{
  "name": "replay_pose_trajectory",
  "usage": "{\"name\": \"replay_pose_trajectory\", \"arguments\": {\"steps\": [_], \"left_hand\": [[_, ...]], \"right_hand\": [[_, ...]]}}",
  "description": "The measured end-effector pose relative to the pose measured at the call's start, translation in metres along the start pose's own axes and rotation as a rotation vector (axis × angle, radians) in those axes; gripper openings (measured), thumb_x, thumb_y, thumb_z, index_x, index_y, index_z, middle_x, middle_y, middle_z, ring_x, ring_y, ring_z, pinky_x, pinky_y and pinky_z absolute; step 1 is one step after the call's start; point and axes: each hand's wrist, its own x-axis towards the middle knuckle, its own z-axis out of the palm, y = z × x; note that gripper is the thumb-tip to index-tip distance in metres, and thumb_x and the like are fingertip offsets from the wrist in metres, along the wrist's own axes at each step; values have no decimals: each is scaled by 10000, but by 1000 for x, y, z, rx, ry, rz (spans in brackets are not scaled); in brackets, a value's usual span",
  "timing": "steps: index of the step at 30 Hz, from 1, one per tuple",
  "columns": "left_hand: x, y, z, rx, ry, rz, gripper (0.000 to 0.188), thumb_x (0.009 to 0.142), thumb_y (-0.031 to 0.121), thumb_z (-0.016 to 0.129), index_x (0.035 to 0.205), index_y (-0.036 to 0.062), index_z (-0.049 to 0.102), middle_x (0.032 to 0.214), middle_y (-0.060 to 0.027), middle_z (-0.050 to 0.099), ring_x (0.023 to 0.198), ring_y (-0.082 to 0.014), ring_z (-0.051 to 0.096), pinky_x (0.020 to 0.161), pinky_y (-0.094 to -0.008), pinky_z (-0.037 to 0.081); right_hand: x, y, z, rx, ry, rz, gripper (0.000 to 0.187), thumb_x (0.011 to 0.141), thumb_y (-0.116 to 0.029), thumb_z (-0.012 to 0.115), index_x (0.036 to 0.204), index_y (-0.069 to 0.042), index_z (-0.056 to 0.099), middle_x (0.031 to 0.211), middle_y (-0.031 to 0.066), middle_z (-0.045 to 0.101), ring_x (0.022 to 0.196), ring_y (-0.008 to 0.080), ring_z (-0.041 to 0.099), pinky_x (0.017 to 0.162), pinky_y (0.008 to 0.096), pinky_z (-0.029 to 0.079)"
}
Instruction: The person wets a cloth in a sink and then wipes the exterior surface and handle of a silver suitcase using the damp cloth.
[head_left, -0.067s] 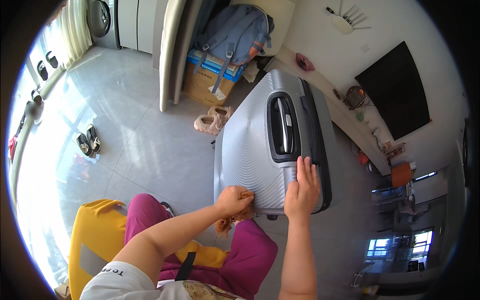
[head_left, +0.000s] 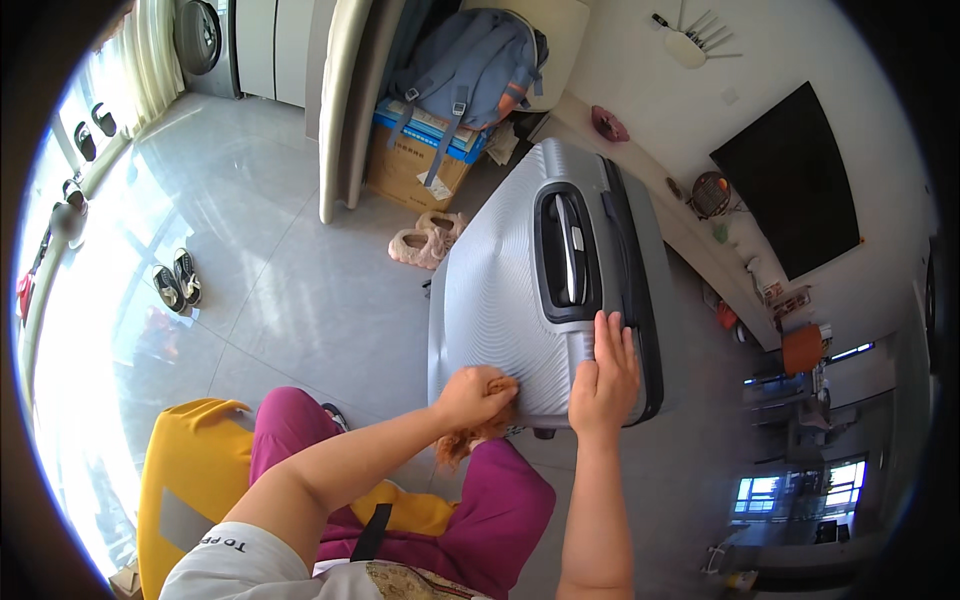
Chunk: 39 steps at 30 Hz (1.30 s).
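Observation:
A silver-grey hard-shell suitcase (head_left: 490, 290) with fine curved ridges stands in front of me. Its dark recessed carry handle (head_left: 573, 250) faces up. My left hand (head_left: 475, 398) is closed around a crumpled brown cloth (head_left: 462, 445) and presses it to the near lower part of the ridged shell; some of the cloth hangs below the fist. On the near right corner of the case, just below the handle, my right hand (head_left: 606, 385) lies flat with its fingers stretched out, holding nothing.
Pink fluffy slippers (head_left: 425, 243) lie beyond the case, near a cardboard box (head_left: 415, 170) with a blue-grey backpack (head_left: 475, 70) above it. Black shoes (head_left: 178, 280) are on the left floor. A yellow chair (head_left: 190, 450) is beside my legs. A television (head_left: 790, 180) hangs at right.
My left hand has slid slightly to the right along the shell, taking the brown cloth with it. The right hand stays almost still on the corner, and the suitcase has not moved.

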Motion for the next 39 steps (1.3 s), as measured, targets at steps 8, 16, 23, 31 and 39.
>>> {"name": "replay_pose_trajectory", "arguments": {"steps": [8, 16, 23, 31, 39], "left_hand": [[28, 47, 1, -238, 202, 79, 231, 852, 216, 688, 864, -15, 686, 748, -154, 680, 658, -276, 653, 617, -354, 503], [3, -8, 7, -65, 86, -144, 231, 862, 225, 690, 944, 10, 705, 845, -163, 698, 760, -300, 678, 708, -361, 532], [47, 44, -6, -118, 246, 207, 191, 861, 201, 692, 937, 26, 710, 862, -136, 696, 765, -282, 670, 705, -349, 515], [2, -44, 15, 71, 125, -278, 290, 880, 285, 664, 910, -2, 688, 817, -188, 679, 751, -338, 661, 691, -377, 521], [40, 32, 0, 4, 248, 194, 182, 862, 174, 686, 891, -6, 688, 797, -166, 670, 750, -334, 651, 692, -374, 514]], "right_hand": [[2, 0, 2, 23, -8, 2, 562, 841, -159, 398, 1384, -62, 503, 1437, 173, 477, 1340, 419, 407, 1095, 543, 294], [-3, 6, -5, -18, -22, -41, 570, 829, -151, 393, 1374, -30, 506, 1421, 192, 490, 1320, 435, 423, 1079, 536, 309], [-2, 6, -8, 2, -33, -74, 586, 811, -155, 405, 1372, -20, 504, 1415, 197, 494, 1318, 440, 423, 1080, 539, 308], [-5, 9, -12, 9, -49, -74, 610, 789, -164, 464, 1382, -24, 496, 1423, 195, 487, 1324, 437, 421, 1070, 567, 306], [-5, 23, -27, 40, -81, -194, 732, 774, -384, 694, 1372, -11, 500, 1401, 201, 507, 1311, 439, 436, 1055, 557, 323]]}}
